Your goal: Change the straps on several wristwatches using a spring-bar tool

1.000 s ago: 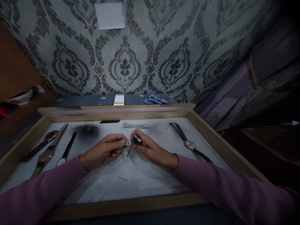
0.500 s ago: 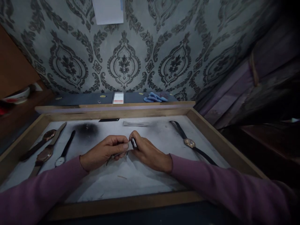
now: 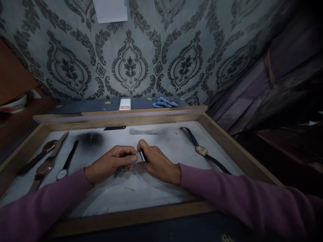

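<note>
Above the white floor of a wooden tray (image 3: pixel 141 210), my two hands meet near the middle. My left hand (image 3: pixel 117 161) pinches a pale grey strap, which runs toward the other hand. In my right hand (image 3: pixel 155 161), thumb and fingers close round a small dark piece with a shiny metal edge (image 3: pixel 142 155), at the strap's end. The fingers partly hide both pieces. Behind the hands lies a light strap with holes (image 3: pixel 143 131), and left of it a flat black strip (image 3: pixel 114 128). A thin tan sliver (image 3: pixel 129 188) lies in front.
Two brown-cased watches (image 3: pixel 49 146) (image 3: pixel 45 167) and a white-dial watch (image 3: pixel 62 173) lie at the left. A dark-strapped watch (image 3: pixel 201 150) is at the right. Beyond the tray's back wall are a blue cloth (image 3: pixel 164 102) and a small box (image 3: pixel 125 104).
The view has shifted slightly. The dark piece in my right hand is tilted a little differently and shows more of its shiny edge. Both hands keep their hold.
</note>
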Tool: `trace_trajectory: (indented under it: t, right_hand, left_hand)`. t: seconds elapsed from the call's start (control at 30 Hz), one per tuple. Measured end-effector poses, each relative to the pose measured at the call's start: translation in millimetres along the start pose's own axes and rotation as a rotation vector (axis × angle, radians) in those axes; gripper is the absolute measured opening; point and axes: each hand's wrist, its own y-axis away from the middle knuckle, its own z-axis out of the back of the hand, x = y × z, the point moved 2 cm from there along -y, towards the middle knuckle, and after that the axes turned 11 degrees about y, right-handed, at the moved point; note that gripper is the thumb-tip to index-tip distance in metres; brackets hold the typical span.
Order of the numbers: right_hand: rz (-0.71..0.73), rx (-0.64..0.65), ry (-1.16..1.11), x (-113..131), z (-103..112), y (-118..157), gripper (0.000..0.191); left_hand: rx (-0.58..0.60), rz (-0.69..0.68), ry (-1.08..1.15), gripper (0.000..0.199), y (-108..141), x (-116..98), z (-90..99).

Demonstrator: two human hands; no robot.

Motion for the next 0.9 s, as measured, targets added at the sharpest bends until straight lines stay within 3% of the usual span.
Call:
trace_trajectory:
  t: [0.57,0.9]
  right_hand:
    - [-0.001,0.005,0.012,0.4,0.8,0.5,0.033]
    - [-0.047,-0.001,0.201,3.7,4.0,0.0,0.026]
  left_hand:
    - [-0.011,0.024,-0.083,0.023,1.8,-3.8,-3.8]
    - [-0.011,0.062,-0.109,0.029,1.3,2.3,-1.6]
